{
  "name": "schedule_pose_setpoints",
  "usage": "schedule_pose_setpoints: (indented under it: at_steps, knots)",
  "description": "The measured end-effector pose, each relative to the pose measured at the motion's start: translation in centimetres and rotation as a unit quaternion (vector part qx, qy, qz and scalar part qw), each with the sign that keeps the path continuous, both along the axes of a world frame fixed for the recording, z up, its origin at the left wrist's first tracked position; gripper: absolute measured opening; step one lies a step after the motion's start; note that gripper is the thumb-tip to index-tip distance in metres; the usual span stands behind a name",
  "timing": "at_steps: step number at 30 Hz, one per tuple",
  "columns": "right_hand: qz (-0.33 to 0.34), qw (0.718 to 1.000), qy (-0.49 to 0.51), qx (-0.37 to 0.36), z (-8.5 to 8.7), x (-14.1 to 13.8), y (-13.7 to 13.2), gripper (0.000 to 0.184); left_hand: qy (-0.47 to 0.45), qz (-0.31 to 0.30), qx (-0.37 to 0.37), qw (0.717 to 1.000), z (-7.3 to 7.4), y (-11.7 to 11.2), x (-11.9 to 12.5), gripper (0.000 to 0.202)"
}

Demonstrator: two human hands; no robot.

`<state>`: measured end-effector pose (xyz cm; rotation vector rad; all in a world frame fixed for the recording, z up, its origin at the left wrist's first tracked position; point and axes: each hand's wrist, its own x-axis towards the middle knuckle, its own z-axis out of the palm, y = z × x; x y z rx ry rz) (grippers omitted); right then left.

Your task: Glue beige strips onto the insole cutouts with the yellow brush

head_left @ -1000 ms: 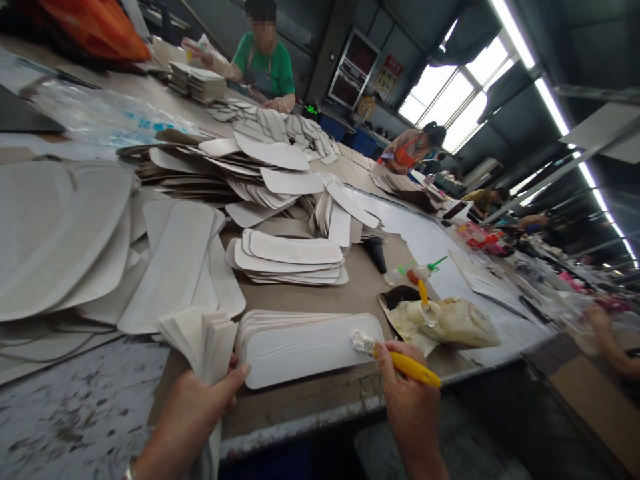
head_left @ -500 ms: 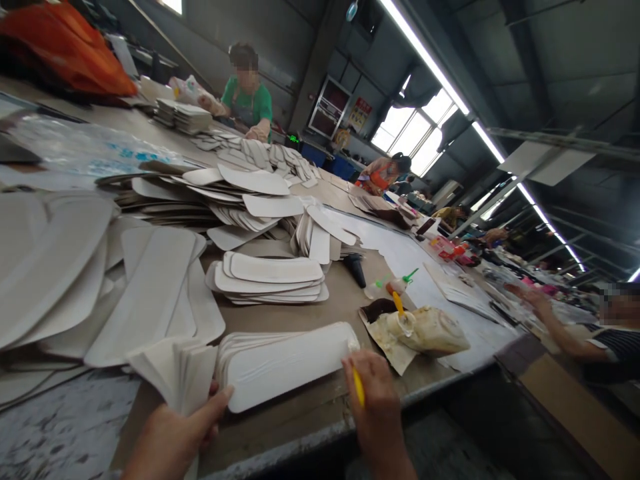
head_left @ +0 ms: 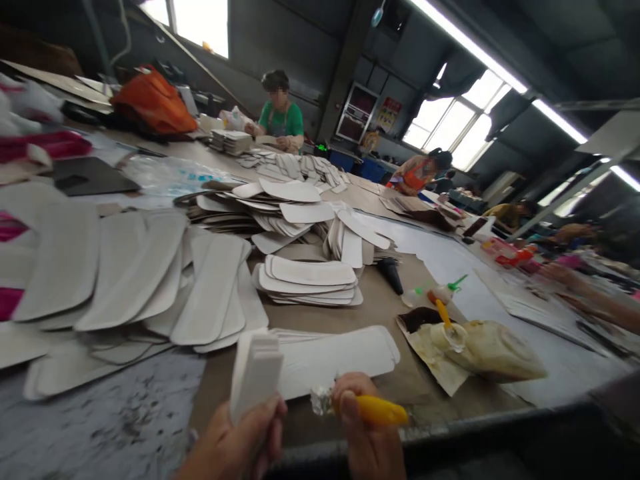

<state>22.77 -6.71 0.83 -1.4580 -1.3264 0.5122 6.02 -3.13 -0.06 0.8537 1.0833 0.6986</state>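
Note:
My left hand (head_left: 235, 443) is closed round a thick stack of small white cardboard pieces (head_left: 255, 373), held upright near the table's front edge. My right hand (head_left: 367, 433) grips a yellow-handled glue brush (head_left: 373, 409) whose white, glue-laden bristles point left toward the stack. Just beyond both hands lies a pile of long white rounded strips (head_left: 340, 357) on the brown table (head_left: 380, 307). A glue-smeared bag or pot with a second yellow brush (head_left: 483, 347) rests to the right on dirty paper.
Many white cut pieces (head_left: 150, 280) lie fanned over the left and middle of the table, with a stack (head_left: 310, 280) behind. A black tool (head_left: 391, 273) and small glue bottles (head_left: 435, 293) sit mid-table. Other people work at the far end (head_left: 280, 120) and at right (head_left: 585, 293).
My left hand lifted the stack of small pieces off the table edge and turned it upright. My right hand drew the brush back from the long strip toward the stack. The view swung left.

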Motion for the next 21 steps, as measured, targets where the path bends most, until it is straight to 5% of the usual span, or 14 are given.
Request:
schedule_pose_setpoints:
  at_steps: [3, 8, 14, 21]
  knots:
    - [0.020, 0.983, 0.141, -0.116, -0.1, -1.7, 0.5, 0.043, -0.050, -0.044, -0.032, 0.997, 1.1, -0.4, 1.1, 0.048]
    - [0.101, 0.889, 0.382, -0.230, -0.2, -4.1, 0.6, 0.045, -0.062, -0.055, -0.042, 0.996, 1.4, -0.8, 1.8, 0.048]
    - [-0.050, 0.947, 0.266, -0.173, 0.0, -3.7, 0.7, 0.043, -0.101, -0.026, -0.080, 0.991, 1.2, -0.8, 1.4, 0.043]
    - [-0.046, 0.893, 0.400, -0.201, -1.8, -3.5, 0.2, 0.044, -0.142, 0.014, -0.073, 0.987, -0.8, -1.5, 2.1, 0.044]
